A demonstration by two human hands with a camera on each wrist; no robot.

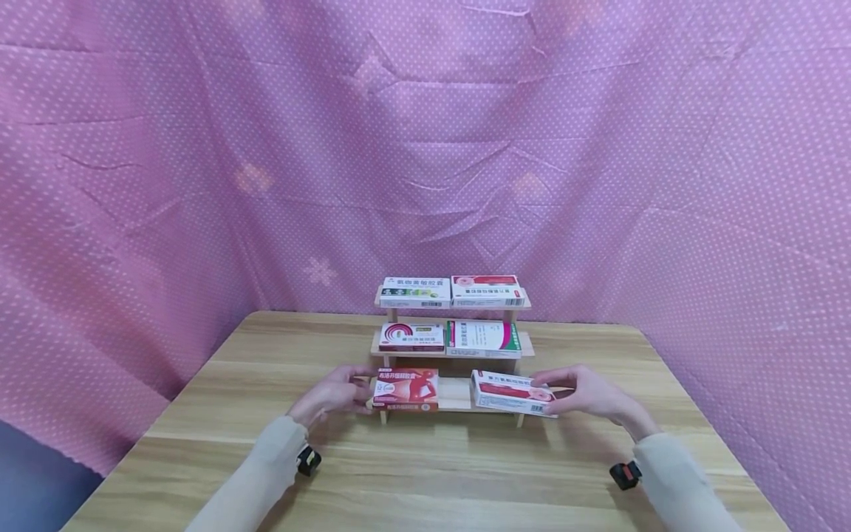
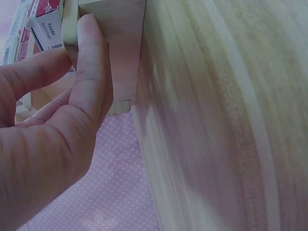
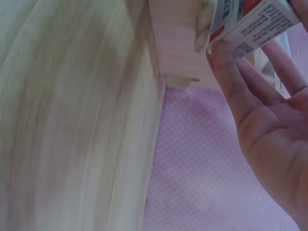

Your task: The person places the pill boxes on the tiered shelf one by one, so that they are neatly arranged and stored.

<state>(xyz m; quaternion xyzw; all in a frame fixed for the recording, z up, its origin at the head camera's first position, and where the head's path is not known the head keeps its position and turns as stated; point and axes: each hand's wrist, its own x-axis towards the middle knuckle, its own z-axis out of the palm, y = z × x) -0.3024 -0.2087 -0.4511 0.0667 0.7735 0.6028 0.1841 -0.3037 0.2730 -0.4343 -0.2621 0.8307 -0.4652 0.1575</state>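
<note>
A three-tier wooden display shelf [image 1: 455, 394] carries medicine boxes on each tier. At the left end of its lowest tier, my left hand [image 1: 335, 389] grips the board's rounded end between thumb and fingers, next to a red medicine box [image 1: 405, 389]. In the left wrist view, the fingers [image 2: 90, 57] lie against the wooden end of the shelf [image 2: 118, 38]. My right hand [image 1: 588, 395] pinches the right end of a white-and-red medicine box [image 1: 512, 392], which sits askew at the right of the lowest tier. The right wrist view shows fingertips under that box [image 3: 262, 29].
On the middle tier are a white-and-maroon box [image 1: 412, 337] and a white-and-green box [image 1: 483, 338]. The top tier holds a white-and-green box [image 1: 416, 292] and a white-and-red box [image 1: 487, 291]. A pink dotted cloth [image 1: 459, 148] hangs behind the wooden table [image 1: 399, 480].
</note>
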